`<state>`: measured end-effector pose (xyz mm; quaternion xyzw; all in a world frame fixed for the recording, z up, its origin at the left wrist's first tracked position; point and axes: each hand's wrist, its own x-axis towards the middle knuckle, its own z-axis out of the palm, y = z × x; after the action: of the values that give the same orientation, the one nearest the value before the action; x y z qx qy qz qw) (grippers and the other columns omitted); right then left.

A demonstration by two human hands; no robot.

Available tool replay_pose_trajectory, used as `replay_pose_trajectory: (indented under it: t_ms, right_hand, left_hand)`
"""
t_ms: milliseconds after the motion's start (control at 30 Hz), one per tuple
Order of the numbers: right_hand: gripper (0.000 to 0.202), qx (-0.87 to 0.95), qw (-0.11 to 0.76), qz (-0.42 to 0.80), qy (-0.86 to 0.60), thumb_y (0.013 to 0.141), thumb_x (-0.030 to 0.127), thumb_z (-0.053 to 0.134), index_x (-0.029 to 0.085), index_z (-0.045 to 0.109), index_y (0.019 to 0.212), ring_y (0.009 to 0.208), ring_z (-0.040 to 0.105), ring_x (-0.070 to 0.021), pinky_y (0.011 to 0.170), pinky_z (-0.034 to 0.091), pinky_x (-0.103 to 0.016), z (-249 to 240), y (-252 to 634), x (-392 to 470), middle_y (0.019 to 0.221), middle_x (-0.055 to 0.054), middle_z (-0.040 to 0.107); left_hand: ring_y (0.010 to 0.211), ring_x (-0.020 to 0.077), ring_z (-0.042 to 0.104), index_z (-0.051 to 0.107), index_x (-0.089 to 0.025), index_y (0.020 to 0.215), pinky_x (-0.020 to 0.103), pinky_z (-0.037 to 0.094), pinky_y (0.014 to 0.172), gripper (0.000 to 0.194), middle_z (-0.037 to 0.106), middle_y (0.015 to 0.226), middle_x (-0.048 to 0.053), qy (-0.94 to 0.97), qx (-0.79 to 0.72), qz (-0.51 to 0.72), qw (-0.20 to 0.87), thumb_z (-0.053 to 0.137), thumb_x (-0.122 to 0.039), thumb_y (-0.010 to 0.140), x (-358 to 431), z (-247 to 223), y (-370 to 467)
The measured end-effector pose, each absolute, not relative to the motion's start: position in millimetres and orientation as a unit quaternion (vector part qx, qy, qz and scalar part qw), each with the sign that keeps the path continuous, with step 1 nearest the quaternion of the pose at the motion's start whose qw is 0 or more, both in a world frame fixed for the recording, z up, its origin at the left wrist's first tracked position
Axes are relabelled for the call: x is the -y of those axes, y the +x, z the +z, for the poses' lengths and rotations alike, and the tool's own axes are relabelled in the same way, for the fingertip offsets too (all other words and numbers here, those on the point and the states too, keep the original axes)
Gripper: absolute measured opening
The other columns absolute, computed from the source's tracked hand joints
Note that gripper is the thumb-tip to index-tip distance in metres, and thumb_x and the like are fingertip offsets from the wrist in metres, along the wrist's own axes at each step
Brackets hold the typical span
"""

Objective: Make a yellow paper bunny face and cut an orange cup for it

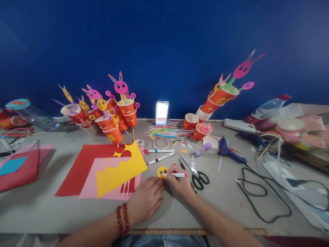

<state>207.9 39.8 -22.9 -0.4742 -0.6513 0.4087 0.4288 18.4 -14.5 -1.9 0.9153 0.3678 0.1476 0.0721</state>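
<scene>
A small yellow paper disc (162,170) with two dark eyes lies on the table. My right hand (178,178) grips a white marker with a red end (181,175), its tip on the lower part of the disc. My left hand (150,195) rests flat, fingers outstretched, with the fingertips at the disc's lower edge. Black-handled scissors (199,178) lie just right of my right hand. Above the disc are two more white markers, one with a blue band (161,151) and one with a black cap (161,158).
Red, pink and cut-out yellow paper sheets (120,178) spread to the left. Red paper cups with bunny faces (110,128) stand behind them. A blue glue gun (230,152), its looping cord (267,218) and a power strip (290,192) occupy the right. A lit phone (161,113) leans by the wall.
</scene>
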Motion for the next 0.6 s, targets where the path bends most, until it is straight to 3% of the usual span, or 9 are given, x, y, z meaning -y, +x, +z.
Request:
replay_pose_trajectory:
  t_ms: [600]
  right_hand:
    - [0.015,0.691,0.372,0.392,-0.480,0.082,0.018,0.053,0.022,0.051,0.068,0.058,0.047,-0.0137,0.058,0.038,-0.025,-21.4,209.1,-39.9,0.062,0.005,0.050]
  left_hand:
    - [0.126,0.0273,0.054,0.058,-0.012,0.125,0.045,0.045,0.108,0.034,0.063,0.132,0.013,0.914,-0.368,0.156,0.068,0.055,-0.028,0.095,14.3,-0.8,18.7]
